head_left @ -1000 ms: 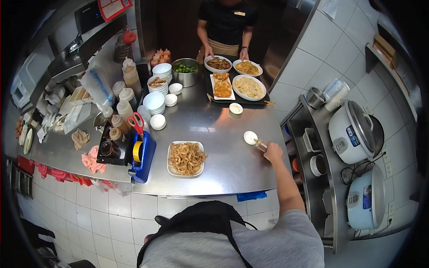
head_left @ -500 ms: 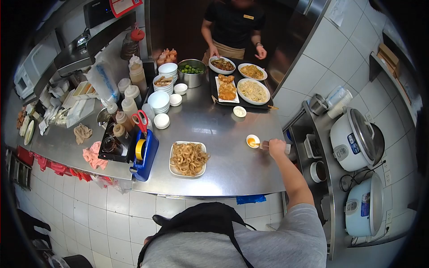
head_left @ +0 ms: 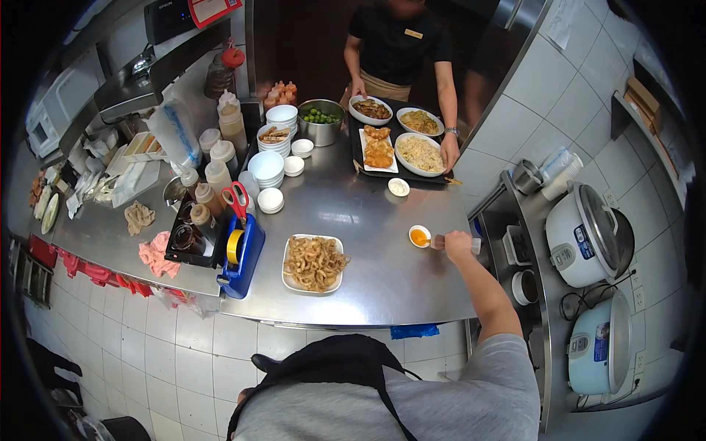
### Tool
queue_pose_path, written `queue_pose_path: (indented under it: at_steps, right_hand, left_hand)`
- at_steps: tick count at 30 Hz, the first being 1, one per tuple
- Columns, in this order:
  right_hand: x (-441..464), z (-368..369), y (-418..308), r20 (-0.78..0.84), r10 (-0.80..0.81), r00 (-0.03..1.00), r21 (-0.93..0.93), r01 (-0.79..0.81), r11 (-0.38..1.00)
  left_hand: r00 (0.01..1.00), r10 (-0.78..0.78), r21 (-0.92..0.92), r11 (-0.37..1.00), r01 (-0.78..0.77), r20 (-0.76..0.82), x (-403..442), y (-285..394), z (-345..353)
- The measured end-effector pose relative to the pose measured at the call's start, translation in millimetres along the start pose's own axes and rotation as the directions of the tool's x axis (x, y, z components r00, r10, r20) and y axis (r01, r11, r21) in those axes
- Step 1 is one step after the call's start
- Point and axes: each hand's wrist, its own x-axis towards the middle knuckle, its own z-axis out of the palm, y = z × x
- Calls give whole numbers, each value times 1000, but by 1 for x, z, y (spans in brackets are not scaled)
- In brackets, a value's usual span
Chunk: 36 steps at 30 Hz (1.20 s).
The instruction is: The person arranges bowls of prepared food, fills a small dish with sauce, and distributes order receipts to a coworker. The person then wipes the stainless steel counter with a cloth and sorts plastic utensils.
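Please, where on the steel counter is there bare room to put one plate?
The middle, between the fried food, the stacked bowls and the sauce bowl; it continues toward the near edge, right of the food. Crowded: the left side with squeeze bottles, the far end with the tray.

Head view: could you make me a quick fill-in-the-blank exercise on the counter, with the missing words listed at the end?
1. The apron wearer's ____ hand holds a bottle beside a small white bowl with sauce in it.
2. The number of large dishes of food on the black tray is ____.
3. The scissors by the blue tape dispenser have ____ handles.
4. The small round fruits in the metal pot are ____ in colour.

Missing words: right; four; red; green.
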Motion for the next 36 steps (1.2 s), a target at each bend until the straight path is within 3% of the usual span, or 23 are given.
queue_pose_path:
  at_steps: [21,23,25,26,27,28,29,30,31,32,33,34,36]
  right_hand:
    - [-1,5,8,47,26,999,84,-29,996]
    - [-6,14,12,15,22,1000,184,-24,983]
    - [-5,22,11,-6,13,1000,306,-11,952]
    - [-7,22,10,-4,15,1000,377,-12,926]
    - [-15,14,6,-95,14,995,536,39,843]
    - [-20,9,-1,-102,75,992,589,0,808]
    - [-25,11,-4,-213,79,974,733,105,672]
    - [-34,-6,-17,-248,105,963,861,169,479]
    - [-46,-32,-37,-292,136,947,868,203,453]
    - [-55,-57,-57,-227,123,966,933,180,313]
    - [-64,-80,-77,-162,106,981,975,143,169]
    - [-75,-102,-97,-96,84,992,995,94,28]
    - [-101,-157,-157,-166,5,986,969,165,-182]
  left_hand:
    - [999,38,-2,999,-38,-31,5,11,0]
    - [995,90,37,995,-88,-47,6,0,-1]
    - [961,269,275,931,-241,-66,11,0,-10]
    - [993,37,-53,998,-43,-116,7,8,-11]
    - [961,158,-38,985,-171,-226,-46,74,-21]
    - [921,278,232,948,-217,-273,-24,61,-35]
    - [924,182,93,983,-160,-336,0,54,-51]
    - [847,253,250,957,-148,-468,-6,78,-68]
    - [735,389,304,917,-256,-555,-13,105,-87]
    - [626,463,358,886,-295,-628,-3,122,-108]
    - [567,465,296,881,-368,-680,-14,159,-128]
    - [468,546,345,824,-449,-695,-28,198,-147]
    - [175,675,515,681,-521,-716,-36,256,-184]
